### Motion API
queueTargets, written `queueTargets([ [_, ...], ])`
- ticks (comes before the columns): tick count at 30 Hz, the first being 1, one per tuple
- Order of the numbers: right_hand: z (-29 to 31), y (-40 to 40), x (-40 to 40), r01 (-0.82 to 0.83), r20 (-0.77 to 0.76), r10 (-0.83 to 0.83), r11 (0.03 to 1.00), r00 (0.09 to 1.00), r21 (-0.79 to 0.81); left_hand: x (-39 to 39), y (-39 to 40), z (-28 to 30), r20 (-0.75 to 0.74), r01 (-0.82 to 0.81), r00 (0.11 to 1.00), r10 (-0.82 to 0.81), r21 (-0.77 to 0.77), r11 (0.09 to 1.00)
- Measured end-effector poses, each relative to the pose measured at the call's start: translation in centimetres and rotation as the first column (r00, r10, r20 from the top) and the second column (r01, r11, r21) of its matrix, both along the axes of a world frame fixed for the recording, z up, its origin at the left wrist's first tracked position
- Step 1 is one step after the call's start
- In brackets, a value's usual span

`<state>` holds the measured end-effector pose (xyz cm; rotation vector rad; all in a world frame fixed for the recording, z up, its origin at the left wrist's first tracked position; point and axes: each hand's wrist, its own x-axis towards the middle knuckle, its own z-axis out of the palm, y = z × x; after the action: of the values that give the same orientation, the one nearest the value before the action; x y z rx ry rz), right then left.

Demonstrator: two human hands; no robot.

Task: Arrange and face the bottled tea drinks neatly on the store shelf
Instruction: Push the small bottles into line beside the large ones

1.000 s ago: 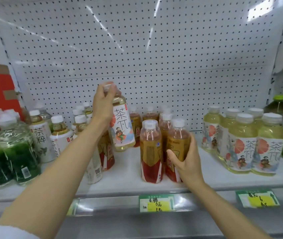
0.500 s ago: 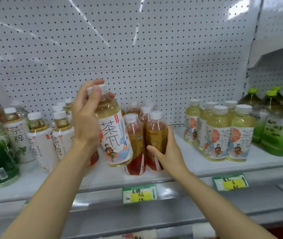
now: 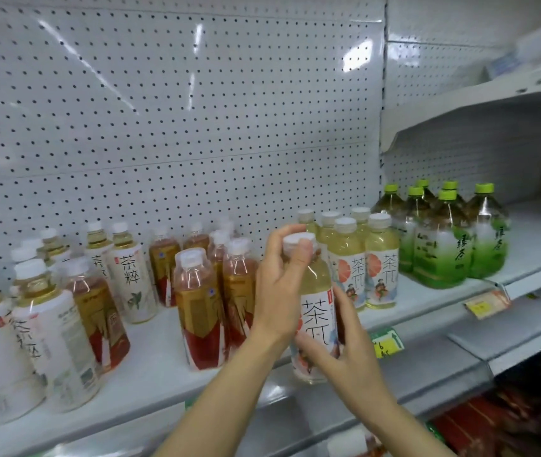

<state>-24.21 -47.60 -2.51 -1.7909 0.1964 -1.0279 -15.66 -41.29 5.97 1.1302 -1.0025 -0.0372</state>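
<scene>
pale yellow tea bottle held in both hands at the shelf front

pale yellow plastic tea bottle with a white cap and white illustrated label (image 3: 315, 311) stands upright at the front edge of the white metal shelf (image 3: 150, 367), label facing out. the left hand (image 3: 279, 291) wraps its neck, thumb and fingers pinching the cap. the right hand (image 3: 345, 351) curls round its lower body. just behind stands a group of matching pale yellow bottles (image 3: 361, 268). amber bottles with red-and-gold labels (image 3: 203, 305) sit to the left, large green-capped bottles (image 3: 450, 235) to the right. a white pegboard (image 3: 163, 110) backs the shelf.
</scene>
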Motion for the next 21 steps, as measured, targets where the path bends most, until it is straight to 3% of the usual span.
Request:
queueTargets([
  [4, 0.0, -3.2, -2.5, 0.039, -0.082, -0.033, 0.996, 0.996, 0.084, -1.7, -3.2, -1.1, -0.047, 0.086, 0.995, -0.084, 0.056, 0.995],
  [8, 0.6, -7.7, -4.1, 0.079, -0.051, -0.074, 0.991, 0.996, 0.103, -1.9, -6.6, -0.9, 0.079, 0.046, 0.995, -0.061, 0.174, 0.984],
  [10, 1.2, -10.6, -4.7, 0.101, -0.019, -0.099, 0.987, 0.995, 0.125, -0.7, -8.1, -1.2, 0.057, -0.004, 0.998, -0.009, 0.217, 0.976],
  [13, 2.2, -15.0, -5.4, 0.118, -0.001, -0.119, 0.984, 0.993, 0.133, 2.2, -10.4, -3.7, 0.057, -0.166, 0.986, 0.156, 0.41, 0.897],
  [15, 2.5, -17.3, -5.5, 0.114, -0.037, -0.111, 0.989, 0.993, 0.095, 3.5, -12.2, -6.1, 0.068, -0.184, 0.982, 0.175, 0.525, 0.831],
  [18, 1.5, -20.0, -5.1, 0.098, -0.069, -0.092, 0.991, 0.993, 0.093, 2.3, -13.9, -7.2, 0.077, -0.204, 0.977, 0.197, 0.586, 0.784],
  [21, 0.2, -21.6, -4.5, 0.105, -0.054, -0.101, 0.991, 0.993, 0.081, 1.2, -15.1, -7.7, 0.199, -0.388, 0.92, 0.338, 0.583, 0.714],
])
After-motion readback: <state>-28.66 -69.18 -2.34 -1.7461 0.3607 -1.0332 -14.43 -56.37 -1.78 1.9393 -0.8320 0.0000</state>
